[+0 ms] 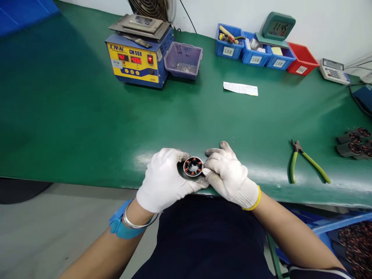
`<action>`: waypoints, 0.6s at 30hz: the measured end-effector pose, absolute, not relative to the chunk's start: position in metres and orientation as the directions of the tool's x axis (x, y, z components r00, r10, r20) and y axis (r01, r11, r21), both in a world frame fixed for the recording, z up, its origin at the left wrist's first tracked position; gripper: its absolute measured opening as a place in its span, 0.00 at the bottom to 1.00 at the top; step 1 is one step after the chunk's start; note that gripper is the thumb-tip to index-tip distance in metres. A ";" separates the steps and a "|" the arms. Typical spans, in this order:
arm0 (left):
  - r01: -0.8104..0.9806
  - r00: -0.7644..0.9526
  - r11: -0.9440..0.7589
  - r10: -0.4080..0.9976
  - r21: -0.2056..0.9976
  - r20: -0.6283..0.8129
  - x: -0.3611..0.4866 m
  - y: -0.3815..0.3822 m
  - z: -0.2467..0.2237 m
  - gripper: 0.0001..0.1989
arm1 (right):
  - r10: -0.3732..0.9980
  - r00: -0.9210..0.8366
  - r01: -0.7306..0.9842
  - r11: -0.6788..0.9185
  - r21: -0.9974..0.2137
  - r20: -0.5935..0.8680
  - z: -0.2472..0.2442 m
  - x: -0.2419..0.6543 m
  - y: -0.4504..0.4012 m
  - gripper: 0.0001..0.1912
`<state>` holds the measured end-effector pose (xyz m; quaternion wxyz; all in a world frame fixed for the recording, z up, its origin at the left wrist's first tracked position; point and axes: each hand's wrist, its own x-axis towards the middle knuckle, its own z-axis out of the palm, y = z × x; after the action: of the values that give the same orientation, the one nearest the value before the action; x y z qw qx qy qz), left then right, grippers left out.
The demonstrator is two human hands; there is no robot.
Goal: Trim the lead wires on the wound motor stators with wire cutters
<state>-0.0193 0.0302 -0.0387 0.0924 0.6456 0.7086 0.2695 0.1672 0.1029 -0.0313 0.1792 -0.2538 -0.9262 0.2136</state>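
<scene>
A round motor stator (193, 166) with orange-copper windings and a bright metal rim is tilted up toward me at the table's front edge. My left hand (165, 176), in a white glove, is closed around its side, thumb below and fingers behind. Thin dark wire ends stick out beneath it. On the other side, my gloved right hand (228, 172) has thumb and forefinger pinched against the rim. A thin dark line, perhaps a wire, crosses those fingertips; what they grip is hidden. The other right fingers reach forward over the table.
Green-handled cutters (298, 146) lie open on the green table (101, 128) to the right. More stators (354, 147) stand at the right edge. Behind are a yellow-blue CM558 unit (135, 64), a purple bin (183, 60), blue tool boxes (228, 50) and a paper strip (240, 88).
</scene>
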 end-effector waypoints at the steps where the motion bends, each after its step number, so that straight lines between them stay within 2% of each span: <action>1: 0.858 -0.141 -0.023 0.950 0.512 0.280 -0.017 0.028 -0.038 0.37 | 0.555 -0.804 0.389 0.764 -0.515 0.215 -0.031 0.168 0.104 0.09; 2: 0.851 -0.126 -0.085 0.924 0.518 0.360 -0.016 0.026 -0.039 0.38 | 0.562 -0.802 0.388 0.749 -0.537 0.204 -0.031 0.168 0.104 0.08; 3: 0.843 -0.103 -0.159 0.890 0.514 0.444 -0.015 0.023 -0.040 0.36 | 0.567 -0.800 0.387 0.736 -0.555 0.195 -0.031 0.168 0.105 0.08; 5: 0.814 -0.041 -0.303 0.821 0.496 0.569 -0.017 0.016 -0.044 0.20 | 0.575 -0.796 0.380 0.718 -0.582 0.190 -0.031 0.167 0.106 0.08; 7: 0.771 -0.021 -0.365 0.804 0.522 0.594 -0.025 0.007 -0.050 0.09 | 0.578 -0.794 0.372 0.706 -0.602 0.188 -0.030 0.165 0.106 0.08; 9: 0.738 -0.077 -0.310 0.843 0.599 0.532 -0.038 0.000 -0.055 0.06 | 0.582 -0.792 0.371 0.698 -0.613 0.183 -0.030 0.164 0.105 0.09; 11: 0.764 -0.190 -0.161 0.870 0.625 0.456 -0.052 -0.005 -0.054 0.04 | 0.587 -0.790 0.373 0.691 -0.619 0.179 -0.030 0.164 0.105 0.09; 13: 0.759 -0.361 -0.039 0.806 0.650 0.469 -0.061 -0.006 -0.046 0.02 | 0.588 -0.790 0.373 0.687 -0.624 0.175 -0.030 0.164 0.105 0.10; 15: 0.684 -0.500 -0.023 0.714 0.729 0.491 -0.060 -0.001 -0.033 0.02 | 0.583 -0.793 0.369 0.689 -0.624 0.176 -0.031 0.164 0.105 0.11; 16: 0.643 -0.531 -0.019 0.710 0.766 0.463 -0.057 0.002 -0.026 0.05 | 0.580 -0.795 0.367 0.693 -0.621 0.177 -0.031 0.164 0.105 0.11; 18: 0.646 -0.454 0.097 0.846 0.757 0.279 -0.048 0.011 -0.016 0.13 | 0.578 -0.795 0.368 0.700 -0.612 0.183 -0.031 0.164 0.105 0.11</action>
<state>-0.0477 0.0108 -0.0156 0.1142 0.5097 0.7317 0.4380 0.1642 0.1049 -0.0312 0.1840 -0.2617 -0.9035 0.2853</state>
